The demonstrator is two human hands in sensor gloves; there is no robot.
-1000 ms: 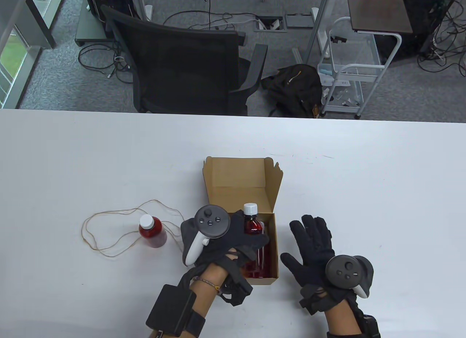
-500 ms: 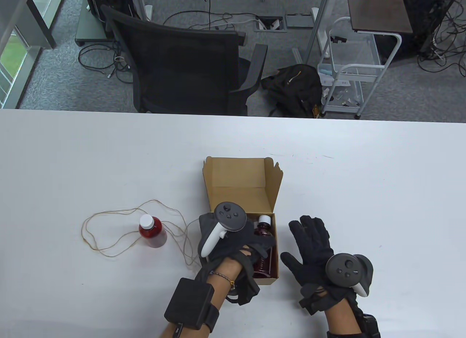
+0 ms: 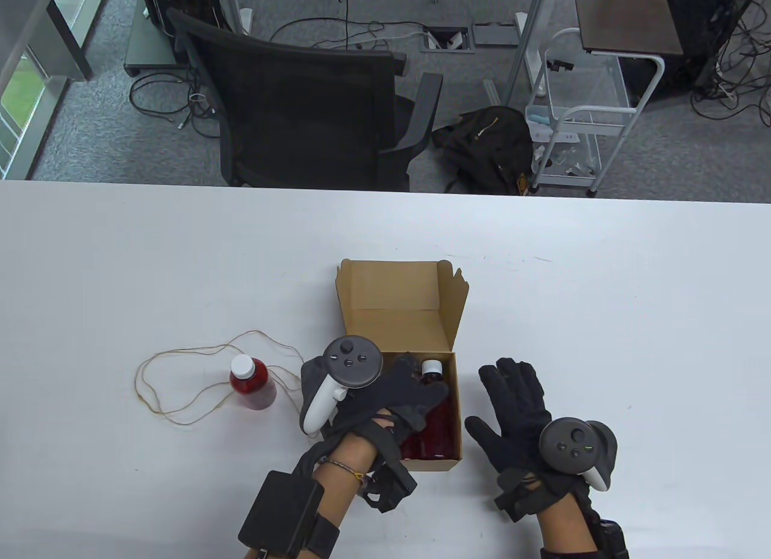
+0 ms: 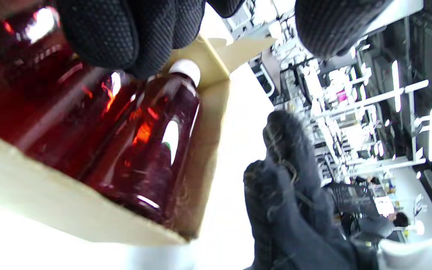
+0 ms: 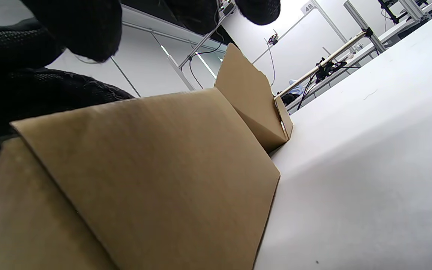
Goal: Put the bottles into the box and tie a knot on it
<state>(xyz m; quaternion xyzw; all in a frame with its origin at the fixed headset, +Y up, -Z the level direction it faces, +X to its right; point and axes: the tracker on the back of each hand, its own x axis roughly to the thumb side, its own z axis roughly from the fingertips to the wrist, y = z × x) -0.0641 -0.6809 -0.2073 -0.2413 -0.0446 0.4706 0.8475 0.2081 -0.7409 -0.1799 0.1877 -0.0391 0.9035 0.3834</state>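
The open cardboard box stands mid-table with its lid up. Two red bottles with white caps lie in it side by side: one by the right wall, its cap pointing away, the other under my left fingers. My left hand hovers over the box with fingers spread, touching the bottles loosely. A third red bottle stands upright left of the box, inside a loop of thin brown string. Flat on the table just right of the box lies my right hand, open.
The box's side wall fills the right wrist view, with bare white table to its right. Beyond the table's far edge are a black office chair, a backpack and a wire cart.
My left hand lowered the bottle it held into the box, laid it down beside the other, then drew back left with fingers loosened. The right hand has not moved.
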